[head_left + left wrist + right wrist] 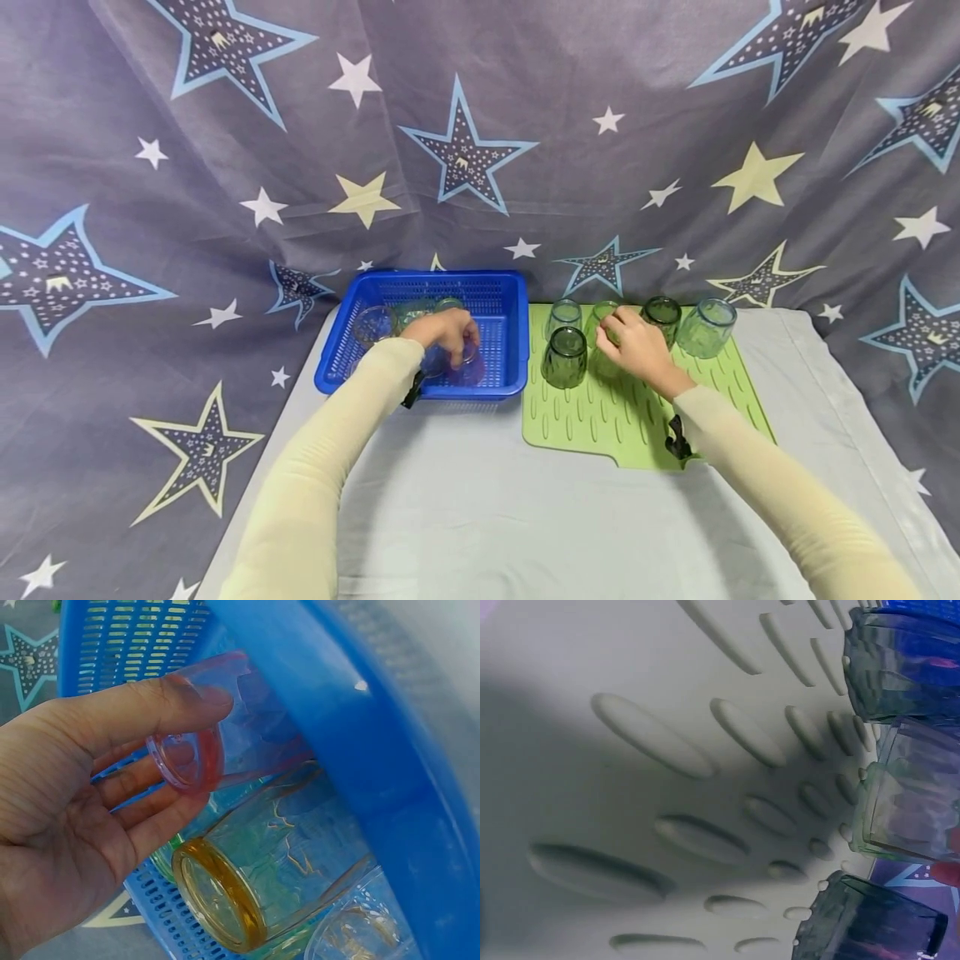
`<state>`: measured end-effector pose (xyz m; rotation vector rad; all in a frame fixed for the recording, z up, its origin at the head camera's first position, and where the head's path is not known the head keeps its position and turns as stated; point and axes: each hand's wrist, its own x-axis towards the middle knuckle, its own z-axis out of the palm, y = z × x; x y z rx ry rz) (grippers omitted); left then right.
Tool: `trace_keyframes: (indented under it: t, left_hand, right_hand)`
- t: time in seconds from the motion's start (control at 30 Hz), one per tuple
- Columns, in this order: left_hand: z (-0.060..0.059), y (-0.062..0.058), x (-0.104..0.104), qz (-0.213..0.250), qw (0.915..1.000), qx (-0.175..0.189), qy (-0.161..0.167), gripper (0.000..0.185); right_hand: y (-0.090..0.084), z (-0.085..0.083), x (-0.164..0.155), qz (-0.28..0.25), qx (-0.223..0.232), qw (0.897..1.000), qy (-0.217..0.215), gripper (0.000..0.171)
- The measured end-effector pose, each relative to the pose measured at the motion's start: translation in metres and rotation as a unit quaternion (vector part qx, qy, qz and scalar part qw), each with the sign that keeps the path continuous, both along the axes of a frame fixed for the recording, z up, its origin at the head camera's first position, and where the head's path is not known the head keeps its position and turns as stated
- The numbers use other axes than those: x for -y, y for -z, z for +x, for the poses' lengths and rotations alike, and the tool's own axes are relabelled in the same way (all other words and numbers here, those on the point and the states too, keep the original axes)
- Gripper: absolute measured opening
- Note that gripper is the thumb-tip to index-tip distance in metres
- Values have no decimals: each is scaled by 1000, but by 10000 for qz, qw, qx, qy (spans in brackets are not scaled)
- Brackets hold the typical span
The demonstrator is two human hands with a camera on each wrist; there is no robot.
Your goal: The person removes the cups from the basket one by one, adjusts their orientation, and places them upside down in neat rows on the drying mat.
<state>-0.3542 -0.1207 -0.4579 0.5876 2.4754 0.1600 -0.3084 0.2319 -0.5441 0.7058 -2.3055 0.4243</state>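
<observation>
My left hand (pixel 456 343) reaches into the blue basket (pixel 498 385) and grips a pink-tinted glass (pixel 467 369). In the left wrist view the left hand (pixel 201 750) has its thumb over the pink-tinted glass (pixel 247 720) and its fingers beneath the base. An amber-based glass (pixel 255 885) lies on its side just below it. My right hand (pixel 617 330) is over the green mat (pixel 600 417), fingers curled round a clear greenish glass (pixel 602 315) in the back row. The right wrist view shows no hand, only the ridged mat (pixel 667 787).
Several other glasses stand mouth down on the mat: a dark one (pixel 564 357), one behind it (pixel 564 315), a dark one (pixel 663 317) and a pale one (pixel 707 327). More glasses (pixel 375 323) lie in the basket. A star-patterned cloth hangs behind the grey table (pixel 487 500).
</observation>
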Motion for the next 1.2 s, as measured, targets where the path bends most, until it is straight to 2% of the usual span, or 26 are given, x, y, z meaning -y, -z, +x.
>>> trace_keyframes:
  t: [0.33,0.67,1.2]
  left_hand:
    - [2,2,1,54,9999,-81,53,55]
    - [1,5,5,249,9997,-80,-5,54]
    - [3,9,5,273,9995,-115,-55,52]
  right_hand:
    - [12,-1,1,52,333,9994,53,15]
    - [20,-1,3,-38,149,9998,-98,11]
    - [24,4,6,69,256,9996,-12,12]
